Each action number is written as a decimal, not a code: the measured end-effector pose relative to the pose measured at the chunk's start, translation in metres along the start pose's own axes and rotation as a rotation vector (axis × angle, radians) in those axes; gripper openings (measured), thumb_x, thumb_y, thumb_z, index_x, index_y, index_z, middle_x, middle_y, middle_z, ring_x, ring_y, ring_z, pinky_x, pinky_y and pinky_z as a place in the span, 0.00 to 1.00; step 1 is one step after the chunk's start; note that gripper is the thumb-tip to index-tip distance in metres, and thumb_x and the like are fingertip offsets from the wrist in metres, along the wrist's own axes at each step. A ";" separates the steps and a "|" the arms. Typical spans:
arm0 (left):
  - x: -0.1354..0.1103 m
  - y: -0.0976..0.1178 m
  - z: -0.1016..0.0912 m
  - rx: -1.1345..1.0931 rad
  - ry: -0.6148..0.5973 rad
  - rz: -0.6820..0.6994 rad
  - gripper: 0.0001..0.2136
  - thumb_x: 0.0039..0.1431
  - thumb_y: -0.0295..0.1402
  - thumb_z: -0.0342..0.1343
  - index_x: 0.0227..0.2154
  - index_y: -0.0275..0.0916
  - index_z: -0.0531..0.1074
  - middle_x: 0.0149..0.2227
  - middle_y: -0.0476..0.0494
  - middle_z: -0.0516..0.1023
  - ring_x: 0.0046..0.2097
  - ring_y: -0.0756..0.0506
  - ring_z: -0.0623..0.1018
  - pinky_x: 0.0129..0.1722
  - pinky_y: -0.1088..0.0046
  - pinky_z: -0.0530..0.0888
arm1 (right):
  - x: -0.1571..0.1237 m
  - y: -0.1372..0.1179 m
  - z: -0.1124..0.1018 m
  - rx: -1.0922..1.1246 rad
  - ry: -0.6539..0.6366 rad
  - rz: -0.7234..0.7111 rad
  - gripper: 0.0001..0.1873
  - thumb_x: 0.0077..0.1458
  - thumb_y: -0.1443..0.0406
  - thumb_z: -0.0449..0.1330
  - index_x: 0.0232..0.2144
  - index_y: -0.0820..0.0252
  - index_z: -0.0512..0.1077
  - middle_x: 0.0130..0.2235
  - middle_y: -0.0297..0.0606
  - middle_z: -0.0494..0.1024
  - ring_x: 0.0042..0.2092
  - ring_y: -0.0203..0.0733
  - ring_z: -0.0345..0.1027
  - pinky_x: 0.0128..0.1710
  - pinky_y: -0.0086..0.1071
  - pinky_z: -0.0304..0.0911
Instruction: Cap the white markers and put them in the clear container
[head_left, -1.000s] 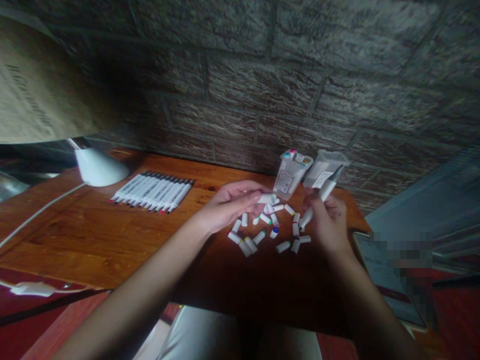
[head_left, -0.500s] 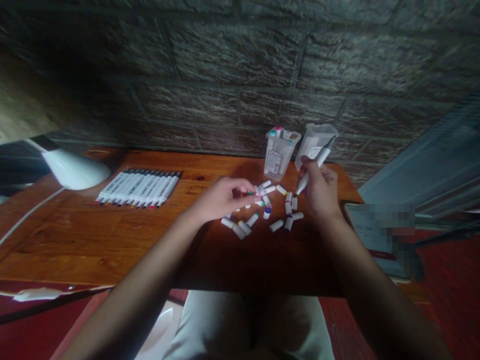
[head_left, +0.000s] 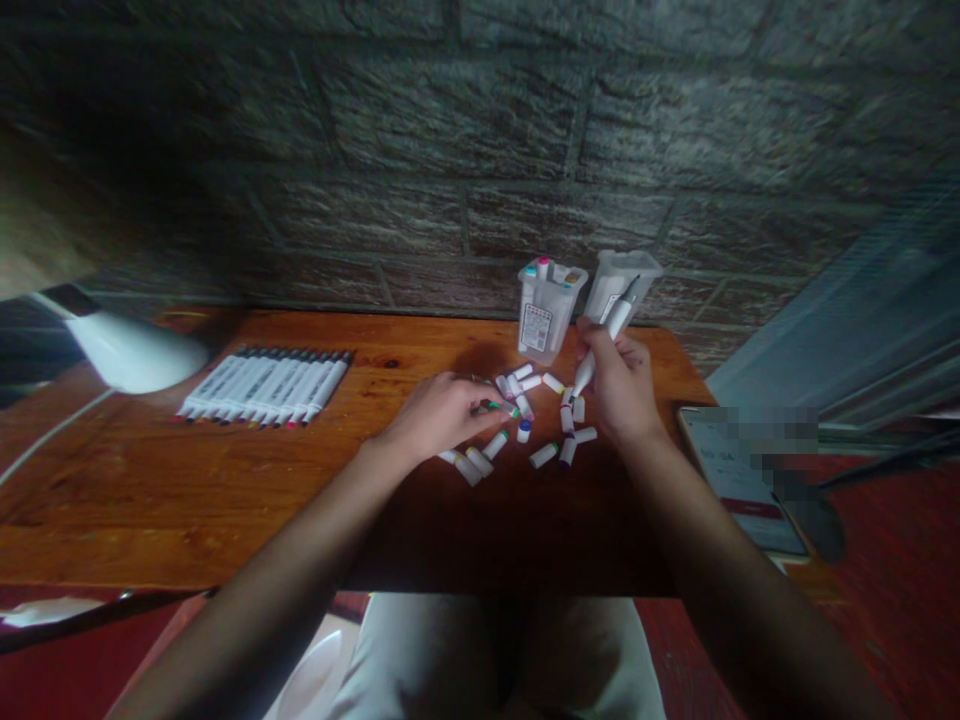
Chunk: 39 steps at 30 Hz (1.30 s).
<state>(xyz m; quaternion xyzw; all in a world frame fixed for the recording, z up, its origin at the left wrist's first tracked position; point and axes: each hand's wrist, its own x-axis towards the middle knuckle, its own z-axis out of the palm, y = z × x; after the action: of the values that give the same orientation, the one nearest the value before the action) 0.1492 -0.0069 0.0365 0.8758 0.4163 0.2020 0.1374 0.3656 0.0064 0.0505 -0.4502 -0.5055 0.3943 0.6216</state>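
My right hand [head_left: 624, 385] is closed around a white marker [head_left: 616, 318], held at a slant with its bare tip pointing down at the loose caps. On the left side of the pile, my left hand [head_left: 442, 415] pinches a green-ended marker cap [head_left: 512, 411] between thumb and fingers, partly hidden. Several white caps with coloured ends lie scattered between the hands, among them a blue-ended cap [head_left: 524, 431], a green-ended cap [head_left: 544, 456] and a purple-ended cap [head_left: 568, 452].
Several white markers [head_left: 266, 386] lie in a row at the left. Behind the caps stand a clear plastic holder [head_left: 541, 325] with a few markers and a second clear holder [head_left: 611, 275]. A white lamp [head_left: 135, 345] is at far left, a tablet-like device [head_left: 739, 480] at right.
My left hand has shifted slightly down over the caps, and the green-ended cap shows more between its fingers. The right hand still holds the marker; the whole view has shifted slightly.
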 end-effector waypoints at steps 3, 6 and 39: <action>0.000 0.000 0.001 0.010 0.030 -0.008 0.12 0.62 0.42 0.56 0.40 0.46 0.81 0.37 0.45 0.82 0.35 0.47 0.78 0.34 0.74 0.66 | -0.002 -0.003 0.004 0.075 -0.150 0.082 0.25 0.54 0.45 0.59 0.19 0.56 0.64 0.14 0.24 0.56 0.15 0.29 0.45 0.15 0.28 0.40; 0.000 0.000 0.002 0.023 0.063 -0.024 0.12 0.61 0.44 0.56 0.39 0.45 0.81 0.37 0.44 0.81 0.34 0.47 0.77 0.35 0.73 0.67 | -0.005 -0.008 0.007 0.151 -0.298 0.124 0.25 0.54 0.43 0.58 0.22 0.56 0.65 0.15 0.22 0.52 0.16 0.29 0.41 0.15 0.28 0.38; 0.001 0.008 0.016 0.095 0.034 0.102 0.09 0.65 0.32 0.52 0.42 0.41 0.77 0.46 0.41 0.78 0.49 0.41 0.70 0.49 0.62 0.62 | -0.009 -0.010 0.009 0.431 -0.349 0.273 0.19 0.51 0.52 0.64 0.21 0.59 0.68 0.14 0.24 0.55 0.16 0.27 0.41 0.16 0.24 0.39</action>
<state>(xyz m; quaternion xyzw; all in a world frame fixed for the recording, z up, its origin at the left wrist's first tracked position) 0.1628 -0.0123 0.0260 0.8978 0.3825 0.2037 0.0779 0.3557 -0.0033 0.0586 -0.2971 -0.4443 0.6436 0.5478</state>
